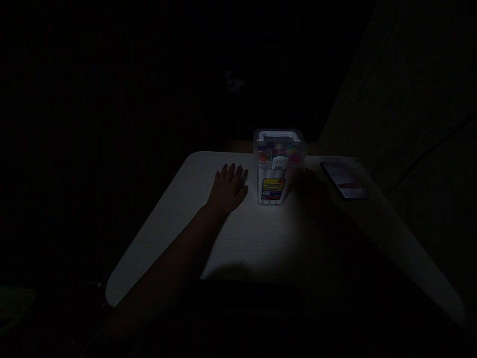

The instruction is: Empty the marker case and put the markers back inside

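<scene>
A clear plastic box of markers stands upright on a white table. Its lid, with a white handle and a front latch, looks closed, and a yellow and blue label sits on the front. White marker barrels and coloured ends show through the walls. My left hand lies flat on the table just left of the box, fingers spread, holding nothing. In deep shadow at the box's right side is my right hand. Its fingers are too dark to make out, and whether it touches the box is unclear.
A phone with a lit, blurred screen lies at the table's back right. A wall rises beyond the right edge, with a cable along it. Something green shows at the lower left. Most of the room is very dark.
</scene>
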`<state>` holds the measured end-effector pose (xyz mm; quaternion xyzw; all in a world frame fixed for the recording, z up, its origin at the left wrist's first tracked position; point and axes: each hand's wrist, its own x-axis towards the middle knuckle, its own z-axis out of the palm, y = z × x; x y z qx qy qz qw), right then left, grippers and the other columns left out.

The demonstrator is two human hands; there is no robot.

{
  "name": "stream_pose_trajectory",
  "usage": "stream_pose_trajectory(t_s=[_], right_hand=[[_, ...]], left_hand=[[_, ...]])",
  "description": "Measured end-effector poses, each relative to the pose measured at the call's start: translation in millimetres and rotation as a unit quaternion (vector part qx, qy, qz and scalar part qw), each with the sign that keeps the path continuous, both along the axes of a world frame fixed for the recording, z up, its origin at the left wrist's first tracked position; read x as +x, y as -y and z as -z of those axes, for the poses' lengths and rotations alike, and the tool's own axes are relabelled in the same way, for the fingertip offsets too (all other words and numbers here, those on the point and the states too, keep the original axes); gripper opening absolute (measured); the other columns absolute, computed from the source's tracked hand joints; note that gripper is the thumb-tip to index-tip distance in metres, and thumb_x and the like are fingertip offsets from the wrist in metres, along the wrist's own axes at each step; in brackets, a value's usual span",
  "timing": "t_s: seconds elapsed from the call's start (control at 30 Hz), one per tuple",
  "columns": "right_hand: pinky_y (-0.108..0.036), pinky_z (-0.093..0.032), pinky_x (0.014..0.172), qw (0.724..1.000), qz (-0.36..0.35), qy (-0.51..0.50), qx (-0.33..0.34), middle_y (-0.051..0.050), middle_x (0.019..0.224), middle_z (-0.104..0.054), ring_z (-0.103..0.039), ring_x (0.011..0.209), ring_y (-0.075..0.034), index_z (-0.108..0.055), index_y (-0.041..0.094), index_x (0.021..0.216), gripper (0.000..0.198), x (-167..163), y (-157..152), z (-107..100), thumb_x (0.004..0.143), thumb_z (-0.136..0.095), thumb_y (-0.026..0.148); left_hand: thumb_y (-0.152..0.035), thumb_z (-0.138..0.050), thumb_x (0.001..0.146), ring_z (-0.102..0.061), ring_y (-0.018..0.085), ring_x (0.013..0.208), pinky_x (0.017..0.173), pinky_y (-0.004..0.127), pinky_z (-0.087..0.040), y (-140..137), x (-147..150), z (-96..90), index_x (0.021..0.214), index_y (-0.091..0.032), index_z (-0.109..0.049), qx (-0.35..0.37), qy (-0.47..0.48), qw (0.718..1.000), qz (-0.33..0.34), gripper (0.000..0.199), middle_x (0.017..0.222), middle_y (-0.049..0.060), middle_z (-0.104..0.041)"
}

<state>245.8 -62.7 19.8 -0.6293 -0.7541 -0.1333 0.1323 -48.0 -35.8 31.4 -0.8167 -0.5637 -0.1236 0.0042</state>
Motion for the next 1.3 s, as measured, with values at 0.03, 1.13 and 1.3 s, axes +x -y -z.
stream_pose_trajectory(t_s=[0.03, 1.13, 1.3], right_hand=[[-0.05, -0.062, 0.106, 1.0, 0.007, 0.001, -0.009, -0.012, 0.144, -0.066, -0.068, 0.125, -0.026, -0.065, 0.019, 0.141, 0.046, -2, 3, -2, 0.104, -0.07, 0.045], [-0.054, -0.057, 0.114, 0.998, 0.027, -0.03, -0.052, -0.013, 0.15, -0.064, -0.065, 0.133, -0.028, -0.064, 0.021, 0.144, 0.046, -6, 10, -5, 0.105, -0.068, 0.045], [-0.061, -0.052, 0.117, 0.997, 0.02, -0.04, -0.064, -0.022, 0.156, -0.063, -0.06, 0.144, -0.035, -0.065, 0.02, 0.147, 0.045, -6, 12, -5, 0.113, -0.038, 0.032]], left_hand=[[-0.036, -0.045, 0.108, -0.02, 0.045, 0.17, 0.133, 0.068, -0.026, 3, 1, -1.9, 0.169, -0.014, -0.045, -0.007, -0.016, 0.999, -0.033, 0.064, 0.181, 0.02, -0.031], [-0.043, -0.03, 0.112, -0.032, 0.042, 0.167, 0.132, 0.061, -0.031, 7, 5, -7.5, 0.17, -0.012, -0.043, -0.065, -0.069, 0.993, -0.074, 0.067, 0.179, 0.021, -0.036], [-0.043, -0.03, 0.112, -0.034, 0.042, 0.166, 0.131, 0.061, -0.032, 9, 6, -10.0, 0.169, -0.012, -0.044, -0.067, -0.07, 0.993, -0.071, 0.066, 0.178, 0.022, -0.037]])
